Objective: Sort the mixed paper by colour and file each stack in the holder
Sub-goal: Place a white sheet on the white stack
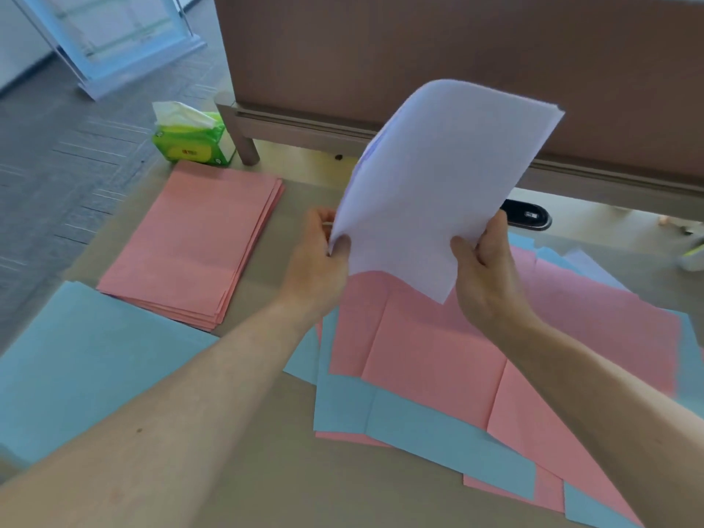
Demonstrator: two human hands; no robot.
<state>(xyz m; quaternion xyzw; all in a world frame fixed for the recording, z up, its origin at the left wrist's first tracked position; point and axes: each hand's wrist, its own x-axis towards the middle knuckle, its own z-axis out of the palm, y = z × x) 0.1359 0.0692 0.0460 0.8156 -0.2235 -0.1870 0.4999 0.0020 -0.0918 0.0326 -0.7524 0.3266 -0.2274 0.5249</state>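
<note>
Bare forearms [171, 413] were extended over the mixed pile [430, 360], above which a whitish paper sheaf [438, 177] was pinched at its lower edge by left hand [320, 261] and right hand [487, 276], apparently being gathered, with a spot beside that pile needed next.

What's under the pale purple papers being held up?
Below the pale purple papers, held by the left hand and right hand, lies a mixed pile of pink and blue sheets. The held papers hide part of that pile.
</note>
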